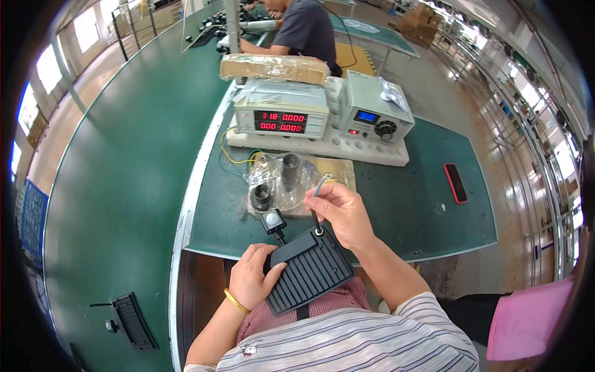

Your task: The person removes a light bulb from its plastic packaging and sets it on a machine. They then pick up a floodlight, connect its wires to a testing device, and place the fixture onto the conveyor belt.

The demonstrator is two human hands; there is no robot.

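Note:
A black finned floodlight housing (310,273) rests tilted over my lap at the table's front edge. My left hand (253,273) grips its left side, thumb on the fins. From its top edge sticks out a small black sensor head (273,221) with a whitish dome. A short black cable (315,218) rises from the housing, ending in blue and yellow wires. My right hand (339,211) pinches this cable near its wire ends. Just beyond, two black cylindrical fittings (262,196) stand on a plastic-wrapped board (338,170).
A power meter (282,111) with red digits and a grey instrument (375,111) with a dial sit on white foam (322,147). A red-edged phone (455,183) lies at right. Another floodlight (133,320) lies on the left green surface. A person (305,34) sits beyond.

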